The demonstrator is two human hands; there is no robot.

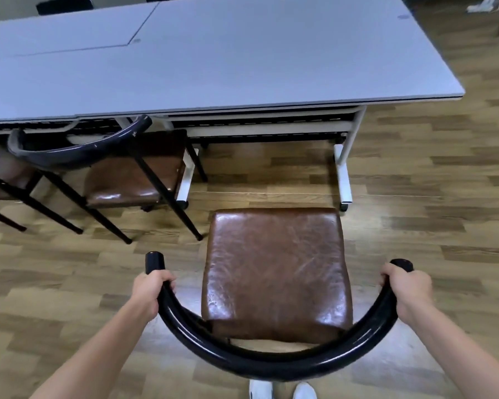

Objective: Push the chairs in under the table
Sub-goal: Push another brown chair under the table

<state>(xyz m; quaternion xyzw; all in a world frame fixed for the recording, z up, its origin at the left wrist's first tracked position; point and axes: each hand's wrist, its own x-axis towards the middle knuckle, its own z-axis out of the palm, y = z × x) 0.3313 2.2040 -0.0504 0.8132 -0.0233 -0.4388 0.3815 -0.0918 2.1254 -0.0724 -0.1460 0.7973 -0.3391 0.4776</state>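
Note:
A chair with a brown leather seat (277, 269) and a curved black backrest rail (271, 361) stands on the floor in front of me, facing the grey table (213, 67). Its seat front is just short of the table's edge. My left hand (150, 292) grips the rail's left end and my right hand (406, 289) grips its right end. A second matching chair (133, 174) at the left is partly under the table, its black backrest against the table edge.
White table legs on castors (343, 174) stand right of the gap ahead; another white leg (186, 180) stands on its left. A third chair's seat (0, 171) shows at the far left. Dark chairs (64, 5) sit beyond the table. Cables (487, 7) lie top right.

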